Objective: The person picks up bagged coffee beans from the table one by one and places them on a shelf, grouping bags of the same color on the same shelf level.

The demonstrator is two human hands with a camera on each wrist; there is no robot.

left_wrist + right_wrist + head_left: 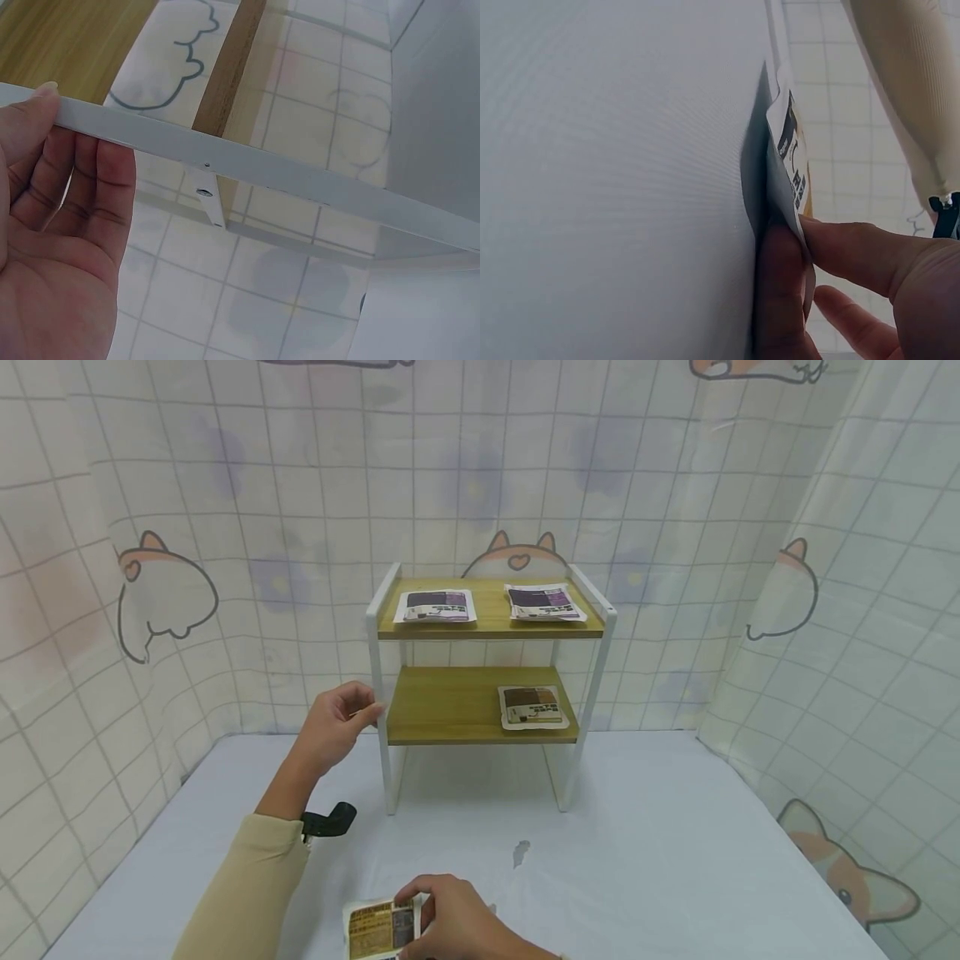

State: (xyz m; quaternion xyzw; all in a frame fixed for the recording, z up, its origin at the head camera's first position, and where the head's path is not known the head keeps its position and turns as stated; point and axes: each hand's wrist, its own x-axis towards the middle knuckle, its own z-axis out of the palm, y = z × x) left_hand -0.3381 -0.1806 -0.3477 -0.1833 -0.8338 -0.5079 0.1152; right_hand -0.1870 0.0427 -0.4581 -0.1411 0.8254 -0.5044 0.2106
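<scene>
A two-tier shelf rack with white posts and wooden boards [450, 703] stands on the table. At its front left post [255, 163], my left hand [333, 727] pinches the white bar, thumb on one side and fingers behind. Low in the head view, my right hand [457, 922] pinches the right edge of a flat white packet [371, 933] with a gold and dark label. Seen from the right wrist, the packet [787, 161] stands tilted close to the white tabletop, thumb on its printed face and fingers beneath.
Two purple-labelled packets, one left [437, 607] and one right [543, 602], lie on the top board. A brown-labelled packet [533, 707] lies at the right of the lower board. A gridded curtain [315, 527] hangs behind and beside the white table [660, 860].
</scene>
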